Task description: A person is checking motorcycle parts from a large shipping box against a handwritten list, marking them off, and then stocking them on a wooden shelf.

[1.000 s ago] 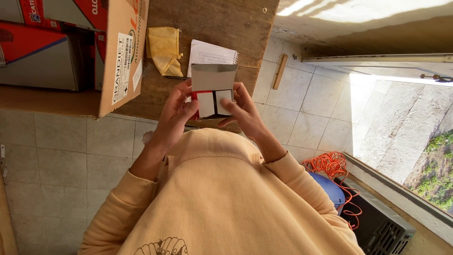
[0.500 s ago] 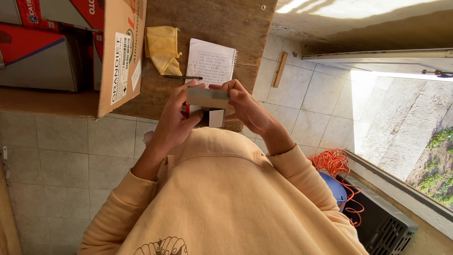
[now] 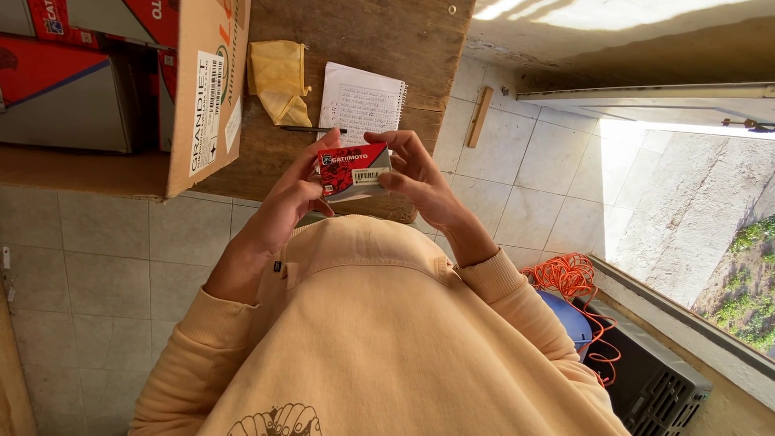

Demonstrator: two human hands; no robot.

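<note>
While both grip small red box (image 3: 353,171) | left hand (image 3: 295,198), right hand (image 3: 420,173) pinching | underside hidden

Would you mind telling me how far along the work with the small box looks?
Done: nothing shows as finished. In hand: the left hand and right hand hold a shut small red box over the table. Left: the pen and notepad lie untouched.

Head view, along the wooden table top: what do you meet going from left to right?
Large open cardboard carton with red boxes inside → crumpled yellow cloth → white spiral notepad with handwriting, a black pen lying at its lower left edge → off the table, a short wooden stick on the tiled floor.
</note>
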